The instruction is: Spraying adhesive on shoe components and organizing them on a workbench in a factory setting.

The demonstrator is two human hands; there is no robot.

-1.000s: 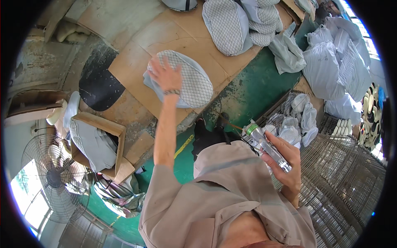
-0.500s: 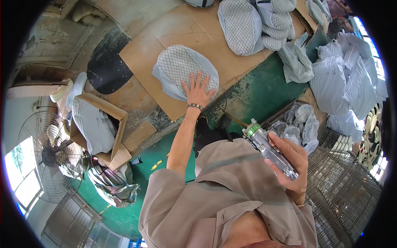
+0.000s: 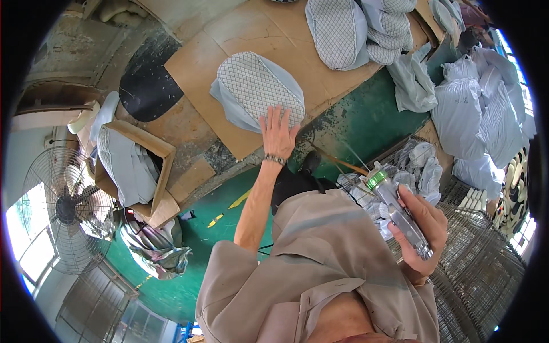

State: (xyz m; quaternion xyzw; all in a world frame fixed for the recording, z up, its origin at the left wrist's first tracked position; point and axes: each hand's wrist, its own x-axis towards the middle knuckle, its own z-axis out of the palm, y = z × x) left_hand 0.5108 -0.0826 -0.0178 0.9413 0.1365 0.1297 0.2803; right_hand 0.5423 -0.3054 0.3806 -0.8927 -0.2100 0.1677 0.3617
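Note:
My left hand (image 3: 278, 132) lies flat with fingers spread on the near edge of a pale blue fabric piece with a grid-patterned mesh face (image 3: 257, 88), which rests on a sheet of brown cardboard (image 3: 200, 63). My right hand (image 3: 424, 228) is closed around a silver metal tool with a green tip (image 3: 396, 207), held upright near my chest, above a wire basket (image 3: 480, 268). The tool's tip points up and away from the fabric.
More mesh-faced fabric pieces (image 3: 354, 26) are stacked at the cardboard's far edge. Pale bundles (image 3: 486, 114) pile up at the right. An open cardboard box of fabric (image 3: 128, 166) and a standing fan (image 3: 66, 208) are on the left, above a green floor (image 3: 189, 268).
My left hand has slid from the middle of the mesh piece back to its near edge. The right hand with the tool has stayed near my chest.

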